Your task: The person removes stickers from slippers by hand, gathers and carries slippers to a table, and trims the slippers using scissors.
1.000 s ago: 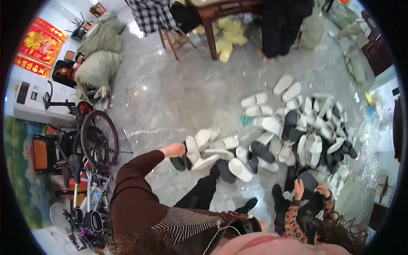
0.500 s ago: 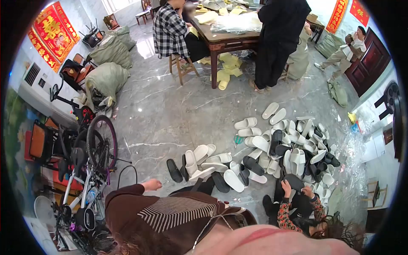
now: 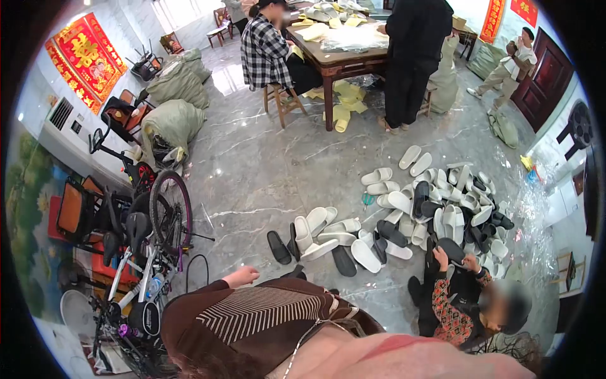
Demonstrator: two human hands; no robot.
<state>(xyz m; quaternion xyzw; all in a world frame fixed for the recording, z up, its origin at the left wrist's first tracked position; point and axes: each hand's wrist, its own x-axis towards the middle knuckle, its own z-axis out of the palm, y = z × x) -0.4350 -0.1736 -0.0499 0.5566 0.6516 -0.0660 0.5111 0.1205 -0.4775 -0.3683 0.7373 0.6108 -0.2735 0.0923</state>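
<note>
Head view. Left hand (image 3: 243, 276) loosely half-open, nothing visible in hold; right hand out of sight, state untellable. Near but apart, on floor (image 3: 252, 189): black slipper (image 3: 278, 247) beside pale slippers (image 3: 303, 235). Far left, red poster (image 3: 86, 58), large gold character, apparently 喜; smaller writing illegible.

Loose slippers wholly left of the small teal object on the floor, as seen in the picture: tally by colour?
Black or dark grey slippers: 3
White or off-white slippers: 6
Total: 9, as far as the overlaps let me see.
</note>
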